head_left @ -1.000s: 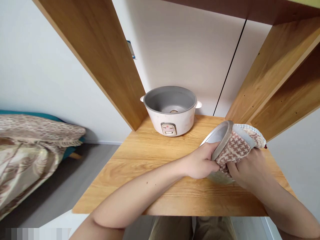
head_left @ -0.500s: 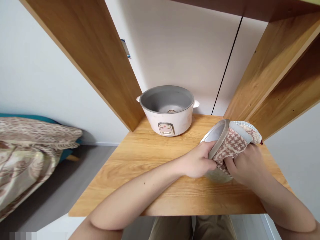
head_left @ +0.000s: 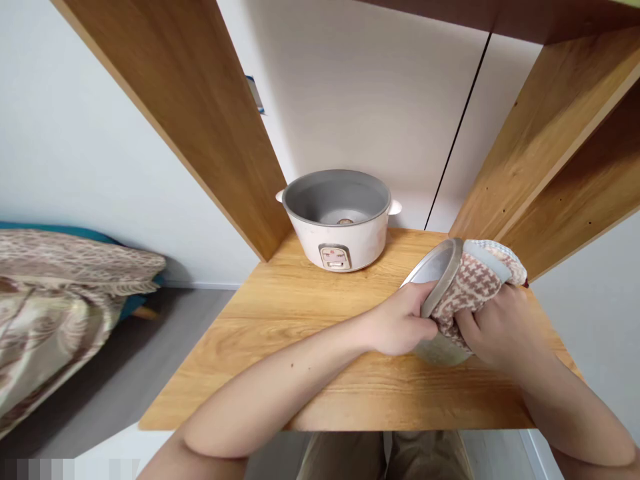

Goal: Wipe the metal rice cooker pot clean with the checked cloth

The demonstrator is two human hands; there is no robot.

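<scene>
A metal inner pot (head_left: 443,273) is tilted over the right part of the wooden tabletop, its mouth facing up and left. My left hand (head_left: 403,320) is closed on the pot's rim. Against the pot's outer side, my right hand (head_left: 503,327) grips a brown-and-white patterned cloth (head_left: 467,287) with a pale grey edge; part of the cloth bunches above the knuckles. Behind and to the left stands a white rice cooker body (head_left: 343,243), lidless, its grey inside and round centre plate showing. The pot's lower side is partly hidden by the cloth and hands.
The wooden tabletop (head_left: 250,347) lies between a wooden upright (head_left: 200,133) on the left and wooden panels (head_left: 520,153) on the right. A shelf (head_left: 470,17) hangs overhead. At far left is a cloth-covered seat or bed (head_left: 60,293).
The cloth and my right hand have shifted slightly along the pot's outer side. My left hand keeps its hold on the rim. The view has moved a little.
</scene>
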